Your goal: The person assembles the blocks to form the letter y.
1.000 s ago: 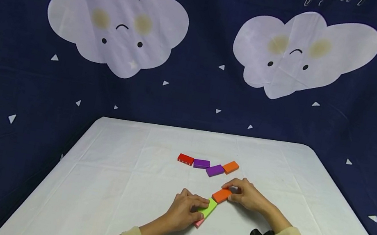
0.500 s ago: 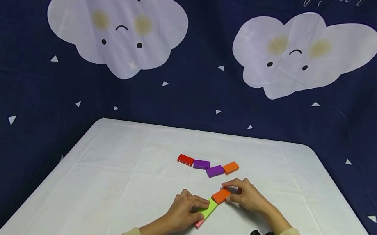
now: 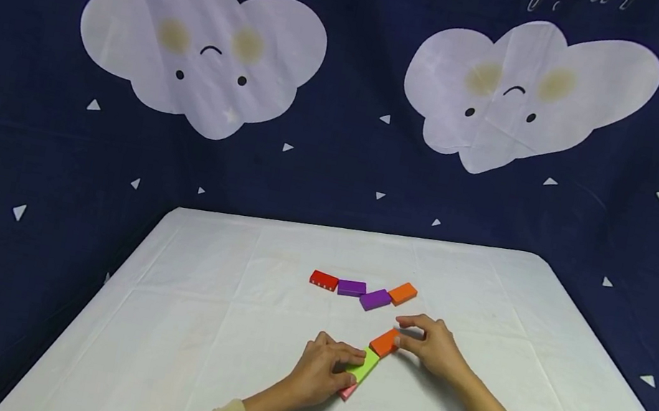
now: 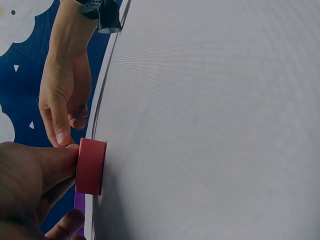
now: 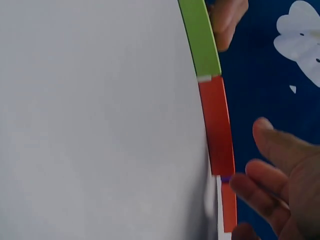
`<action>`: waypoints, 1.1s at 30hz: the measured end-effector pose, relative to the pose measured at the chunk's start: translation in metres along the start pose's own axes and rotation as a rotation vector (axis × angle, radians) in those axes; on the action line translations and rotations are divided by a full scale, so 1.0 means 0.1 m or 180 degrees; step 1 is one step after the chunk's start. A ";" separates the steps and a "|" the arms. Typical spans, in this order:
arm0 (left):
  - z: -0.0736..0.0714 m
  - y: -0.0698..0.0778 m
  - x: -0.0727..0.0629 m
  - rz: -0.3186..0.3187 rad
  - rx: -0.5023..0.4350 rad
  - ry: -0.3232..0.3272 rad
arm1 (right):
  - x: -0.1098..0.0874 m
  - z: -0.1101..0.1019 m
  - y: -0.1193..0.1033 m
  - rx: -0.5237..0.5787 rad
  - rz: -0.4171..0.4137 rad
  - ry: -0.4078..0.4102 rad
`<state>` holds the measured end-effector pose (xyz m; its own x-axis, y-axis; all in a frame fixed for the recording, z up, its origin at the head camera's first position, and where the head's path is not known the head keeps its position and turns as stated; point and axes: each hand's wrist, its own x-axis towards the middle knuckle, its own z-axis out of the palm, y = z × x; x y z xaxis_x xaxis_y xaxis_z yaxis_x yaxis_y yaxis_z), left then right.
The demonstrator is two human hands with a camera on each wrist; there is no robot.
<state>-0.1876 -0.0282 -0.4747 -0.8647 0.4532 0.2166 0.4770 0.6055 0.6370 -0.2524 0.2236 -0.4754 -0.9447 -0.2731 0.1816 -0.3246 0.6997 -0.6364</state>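
On the white table, a lime-green block, a pink block and an orange block form a slanting line, end to end. My left hand holds the green block, thumb near its joint with the pink one. The pink block's end faces the left wrist camera, beside the thumb. My right hand hovers beside the orange block's far end with thumb and fingers spread. In the right wrist view, a gap shows between its thumb and the orange block.
Farther back lies a second row: a red block with white dots along its side, two purple blocks and another orange block. A dark blue cloth with clouds hangs behind the white table.
My right hand has let go of the orange block and drawn slightly to the right, its fingers spreading. My left hand and the blocks stay in place.
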 end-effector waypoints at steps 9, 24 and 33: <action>0.00 0.01 -0.02 -0.0022 -0.0010 -0.0015 | -0.12 0.09 -0.13 -0.0088 0.0367 0.0342; -0.01 0.01 0.00 -0.0027 -0.0032 -0.0001 | -0.17 0.20 -0.22 -0.0210 0.0536 0.0528; 0.01 0.01 -0.01 -0.0020 -0.0057 0.0028 | -0.18 0.24 -0.25 -0.0244 0.0512 0.0632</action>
<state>-0.1863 -0.0275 -0.4746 -0.8691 0.4436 0.2189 0.4686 0.5965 0.6517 -0.2263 0.1946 -0.4808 -0.9726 -0.0248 0.2311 -0.1651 0.7736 -0.6118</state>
